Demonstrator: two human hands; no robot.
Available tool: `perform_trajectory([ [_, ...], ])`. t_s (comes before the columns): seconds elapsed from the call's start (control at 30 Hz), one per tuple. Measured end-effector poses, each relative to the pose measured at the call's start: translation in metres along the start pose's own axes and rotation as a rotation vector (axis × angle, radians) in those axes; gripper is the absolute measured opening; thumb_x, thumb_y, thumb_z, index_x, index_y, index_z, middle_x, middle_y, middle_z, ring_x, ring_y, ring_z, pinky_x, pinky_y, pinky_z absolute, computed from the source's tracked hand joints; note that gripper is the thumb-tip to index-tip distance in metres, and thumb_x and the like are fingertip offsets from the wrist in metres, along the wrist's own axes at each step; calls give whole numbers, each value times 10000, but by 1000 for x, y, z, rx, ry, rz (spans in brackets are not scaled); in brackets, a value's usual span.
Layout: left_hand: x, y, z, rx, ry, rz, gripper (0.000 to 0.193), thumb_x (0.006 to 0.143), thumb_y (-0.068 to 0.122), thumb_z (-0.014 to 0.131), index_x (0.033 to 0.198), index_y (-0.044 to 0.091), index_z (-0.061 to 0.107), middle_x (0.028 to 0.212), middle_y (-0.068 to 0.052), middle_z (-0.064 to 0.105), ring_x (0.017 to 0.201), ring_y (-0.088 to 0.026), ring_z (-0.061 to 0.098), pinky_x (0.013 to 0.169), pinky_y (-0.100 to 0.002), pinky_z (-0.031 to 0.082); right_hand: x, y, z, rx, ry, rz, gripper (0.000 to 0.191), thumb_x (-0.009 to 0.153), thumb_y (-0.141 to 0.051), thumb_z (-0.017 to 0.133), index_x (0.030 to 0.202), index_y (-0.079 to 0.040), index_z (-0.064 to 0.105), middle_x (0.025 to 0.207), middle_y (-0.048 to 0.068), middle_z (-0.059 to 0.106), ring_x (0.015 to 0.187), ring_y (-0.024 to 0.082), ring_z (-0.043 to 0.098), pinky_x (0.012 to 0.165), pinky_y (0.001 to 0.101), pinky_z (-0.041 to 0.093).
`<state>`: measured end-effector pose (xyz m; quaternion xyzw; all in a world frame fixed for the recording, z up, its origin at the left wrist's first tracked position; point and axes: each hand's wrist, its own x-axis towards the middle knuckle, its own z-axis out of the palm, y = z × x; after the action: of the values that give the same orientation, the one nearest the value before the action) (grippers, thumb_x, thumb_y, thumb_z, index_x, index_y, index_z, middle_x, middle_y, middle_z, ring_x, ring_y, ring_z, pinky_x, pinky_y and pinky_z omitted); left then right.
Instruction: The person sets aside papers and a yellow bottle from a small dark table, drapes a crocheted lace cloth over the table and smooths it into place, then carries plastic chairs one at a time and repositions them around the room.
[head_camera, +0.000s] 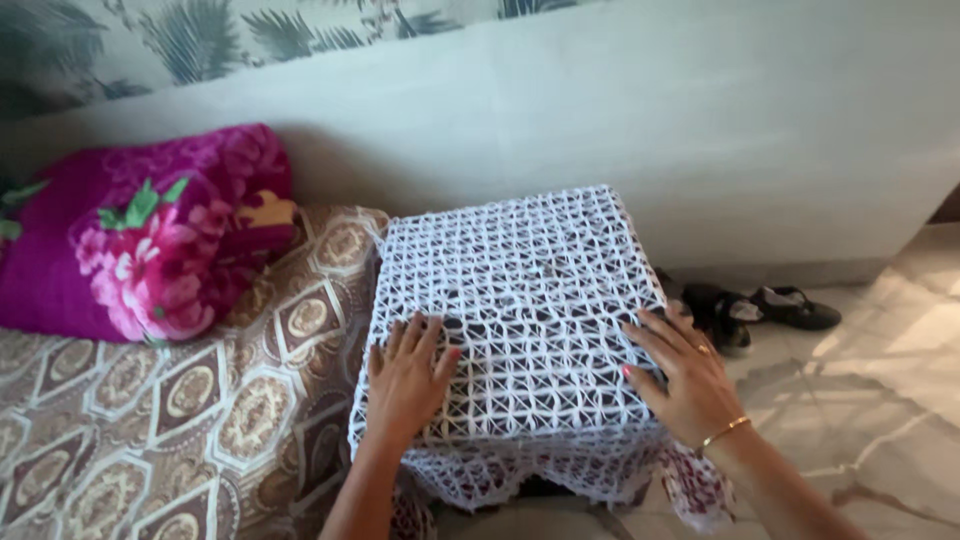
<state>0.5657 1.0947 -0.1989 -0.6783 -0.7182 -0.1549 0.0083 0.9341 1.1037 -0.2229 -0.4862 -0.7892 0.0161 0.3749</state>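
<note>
Resting flat on white crocheted cover (520, 290), left hand (405, 378) and right hand (680, 375) unclenched, fingers spread, grasping nothing, patterned bed (200, 400) just beside, black sandals (760, 308) near.

White openwork crochet cover (520, 300), matt and knotty; at nine o'clock a printed cloth bedspread (200, 400) and plush floral blanket (140, 235); glossy marble floor (880, 400) at three.

Small table under white crochet cover (520, 300), both hands flat on top; bed with brown patterned sheet (200, 400) carrying magenta floral blanket (140, 235); marble floor (880, 380) with black sandals (760, 305)
</note>
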Motion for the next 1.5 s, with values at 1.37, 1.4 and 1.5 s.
perform_trajectory([
  [1.37, 40, 20, -44, 118, -186, -209, 751, 948, 734, 306, 1583, 333, 293, 1702, -29, 139, 1577, -258, 72, 1249, -586, 34, 167, -12, 22, -443, -780, 133, 765, 985, -697, 255, 1638, -346, 68, 1729, -40, -51, 1590, 199, -38, 1267, 551, 7],
  [1.4, 40, 21, -46, 126, -180, -200, 758, 948, 736, 307, 1587, 328, 295, 1706, -38, 140, 1581, -261, 74, 1251, -589, 32, 167, -6, 23, -434, -772, 145, 773, 976, -703, 270, 1636, -354, 71, 1730, -52, -40, 1594, 191, -32, 1274, 548, 8],
  [1.5, 40, 23, -52, 142, -114, -164, 815, 930, 768, 328, 1569, 266, 257, 1707, -57, 74, 1577, -258, 13, 1213, -601, 1, 175, 2, 26, -435, -775, 146, 788, 968, -712, 315, 1638, -346, 117, 1736, -20, -1, 1604, 211, -8, 1269, 564, 37],
])
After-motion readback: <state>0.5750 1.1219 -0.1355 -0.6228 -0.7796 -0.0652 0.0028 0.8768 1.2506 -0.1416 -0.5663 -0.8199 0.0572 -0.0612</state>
